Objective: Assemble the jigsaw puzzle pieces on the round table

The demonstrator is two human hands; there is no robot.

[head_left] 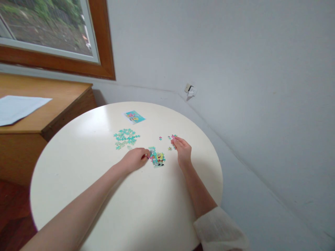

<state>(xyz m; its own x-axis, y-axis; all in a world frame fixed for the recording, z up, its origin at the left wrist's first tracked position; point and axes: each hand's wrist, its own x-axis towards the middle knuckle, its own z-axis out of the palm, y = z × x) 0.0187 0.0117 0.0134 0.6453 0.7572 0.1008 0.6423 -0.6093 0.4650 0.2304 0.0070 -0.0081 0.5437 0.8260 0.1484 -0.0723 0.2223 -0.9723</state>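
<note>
A partly joined jigsaw puzzle [158, 159] with a yellow cartoon figure lies on the round white table. At its left edge is my left hand [136, 159], fingers curled in a pinch by a small pink puzzle piece. My right hand [182, 149] is up and to the right of the joined part, thumb and forefinger closed on a pink puzzle piece [173, 137]. Close by lie a few loose pieces, among them a yellowish puzzle piece [170, 148] and a lone pink-and-teal piece [160, 138]. A pile of teal puzzle pieces [126, 136] is spread beyond my left hand.
A picture card [134, 117] lies near the far edge of the round table [110, 216]. To the left stands a wooden desk [65, 96] with white paper [21, 107] on it. Behind the table, a plug [191, 91] sits in the wall socket.
</note>
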